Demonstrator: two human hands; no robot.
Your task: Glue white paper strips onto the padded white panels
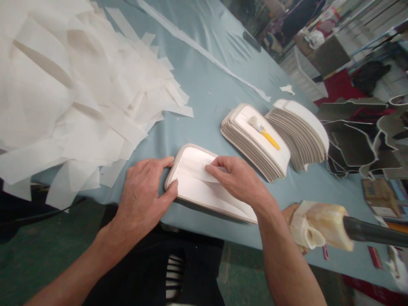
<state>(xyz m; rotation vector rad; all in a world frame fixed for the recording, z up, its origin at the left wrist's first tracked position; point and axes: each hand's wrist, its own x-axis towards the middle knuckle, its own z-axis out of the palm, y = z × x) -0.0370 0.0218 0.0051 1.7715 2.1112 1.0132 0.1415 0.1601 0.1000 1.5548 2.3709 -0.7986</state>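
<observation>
In front of me at the table edge lies a curved, white-faced panel (204, 197) with a beige rim and rounded corners. My left hand (145, 189) braces its left end, thumb on the near rim and index finger at the far corner. Over the panel, my right hand (236, 176) pinches a white paper-like strip (204, 170) between thumb and fingers. That strip lies along the panel's face, its right end lifted at my fingers. My right forearm hides part of the panel's right end.
A heap of white strips (70, 93) covers the table's left side. Stacked panels (255, 144) carry a yellow-handled brush (266, 136); another stack (299, 131) stands beside them. Right of my forearm is a glue-stained container (318, 221) with a dark handle. Grey curved pieces (353, 140) sit farther right.
</observation>
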